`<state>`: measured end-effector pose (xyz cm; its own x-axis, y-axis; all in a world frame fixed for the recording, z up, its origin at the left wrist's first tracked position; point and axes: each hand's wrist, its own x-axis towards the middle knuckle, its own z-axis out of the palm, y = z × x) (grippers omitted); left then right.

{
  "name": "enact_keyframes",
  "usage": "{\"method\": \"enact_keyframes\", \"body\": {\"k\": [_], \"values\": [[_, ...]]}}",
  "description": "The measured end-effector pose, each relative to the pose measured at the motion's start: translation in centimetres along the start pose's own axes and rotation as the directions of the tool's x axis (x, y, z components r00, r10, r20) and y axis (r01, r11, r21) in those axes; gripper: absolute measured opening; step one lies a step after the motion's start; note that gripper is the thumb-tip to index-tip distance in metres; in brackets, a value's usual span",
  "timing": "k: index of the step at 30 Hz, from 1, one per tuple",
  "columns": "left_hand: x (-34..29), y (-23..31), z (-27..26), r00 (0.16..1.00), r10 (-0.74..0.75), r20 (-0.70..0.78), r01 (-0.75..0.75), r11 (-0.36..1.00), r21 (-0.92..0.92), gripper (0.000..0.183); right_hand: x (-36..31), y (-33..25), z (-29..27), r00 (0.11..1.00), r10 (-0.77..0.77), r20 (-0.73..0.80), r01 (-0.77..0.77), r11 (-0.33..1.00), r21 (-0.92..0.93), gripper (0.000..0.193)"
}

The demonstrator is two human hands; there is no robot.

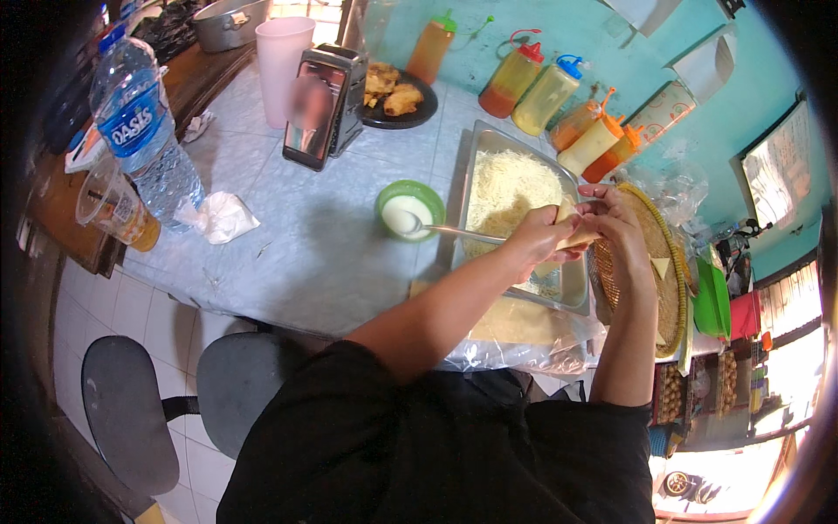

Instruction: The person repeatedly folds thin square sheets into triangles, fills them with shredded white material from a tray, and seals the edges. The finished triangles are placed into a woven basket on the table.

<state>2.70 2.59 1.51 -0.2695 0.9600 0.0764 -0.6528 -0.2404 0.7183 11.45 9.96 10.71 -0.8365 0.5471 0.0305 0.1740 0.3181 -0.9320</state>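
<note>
Black shirt [436, 445] fills the lower frame, both forearms rising from it toward the table's near edge. Left hand [537, 243] and right hand [621, 229] meet over the steel tray [478, 162], fingers curled and pinching a pale folded wrapper [569, 229] between them; hands touching. Tray holds shredded white filling [511, 188]. Stack of flat wrappers [511, 323] on clear plastic sits at the table edge under the left forearm. Woven round tray [650, 236] just right of the hands, one folded piece [661, 266] on it. Green bowl [410, 210] with spoon [454, 231] just left of the tray, handle pointing at the left hand. Open tabletop [297, 244] lies left of the bowl. Farther left: crumpled tissue [223, 217], water bottle [144, 131]. Back edge crowded: squeeze bottles [559, 96], plate of fried food [397, 92], phone [307, 122], pink cup [281, 61]. Two grey stools [131, 410] below the table edge.
</note>
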Motion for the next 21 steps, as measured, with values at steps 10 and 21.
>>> {"method": "enact_keyframes", "body": {"k": [10,21], "values": [[0.7,-0.6,-0.4,0.999,0.017,-0.051,-0.017,1.0,0.001,0.02,-0.5,-1.7,1.4,0.999,-0.001,-0.043,0.003,1.0,0.03,0.036],[0.7,-0.7,-0.3,0.992,0.108,-0.07,-0.099,0.988,0.121,0.021,-1.2,-0.3,0.8,0.941,-0.242,-0.235,0.23,0.97,-0.078,0.025]]}}
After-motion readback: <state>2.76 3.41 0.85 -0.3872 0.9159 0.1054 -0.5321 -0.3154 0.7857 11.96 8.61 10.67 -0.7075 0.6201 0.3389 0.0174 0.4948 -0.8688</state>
